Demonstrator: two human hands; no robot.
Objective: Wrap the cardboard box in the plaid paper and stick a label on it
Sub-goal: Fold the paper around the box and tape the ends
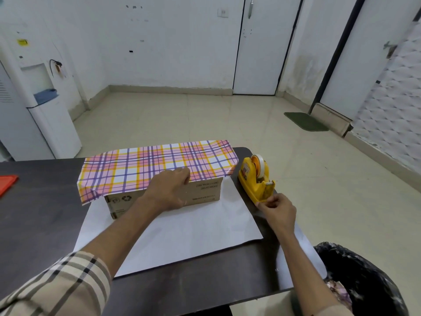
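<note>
A brown cardboard box (pixel 205 192) stands on the dark table (pixel 41 220), on the white underside of the plaid paper (pixel 182 238). The far flap of the plaid paper (pixel 145 165) is folded over the box top, its pink, yellow and purple pattern facing up. My left hand (pixel 169 191) presses the paper's edge down against the box's near top edge. My right hand (pixel 276 207) pinches at the cutter end of a yellow tape dispenser (pixel 254 179) just right of the box; whether tape is between the fingers is too small to tell. No label is in sight.
A red flat object (pixel 6 182) lies at the table's left edge. A bin lined with a black bag (pixel 364 277) stands at the table's right near corner. A white water dispenser (pixel 43 106) is far left; a green mat (pixel 306 121) lies on the floor.
</note>
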